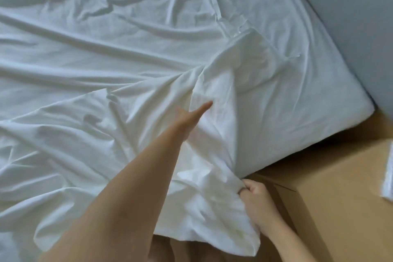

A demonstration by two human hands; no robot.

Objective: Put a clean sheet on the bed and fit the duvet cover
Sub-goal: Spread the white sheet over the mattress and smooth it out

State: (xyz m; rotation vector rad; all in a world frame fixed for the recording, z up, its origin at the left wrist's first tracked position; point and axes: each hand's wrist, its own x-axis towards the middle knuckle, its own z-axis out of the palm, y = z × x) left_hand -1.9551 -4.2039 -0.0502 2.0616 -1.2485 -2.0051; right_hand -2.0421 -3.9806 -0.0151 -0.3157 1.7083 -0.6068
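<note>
I see the white cloth (106, 70) lying over most of the bed. It is all wrinkly and does not cover the corner of the mattress (308, 100). The left hand (189, 118) reaches out with straight fingers and touches a fold. The right hand (258, 198) grips a bunch of cloth at the bed's edge, beside a brown box (340, 198). I think much is left: pulling flat, tucking. Sheet or cover, I cannot tell.
</note>
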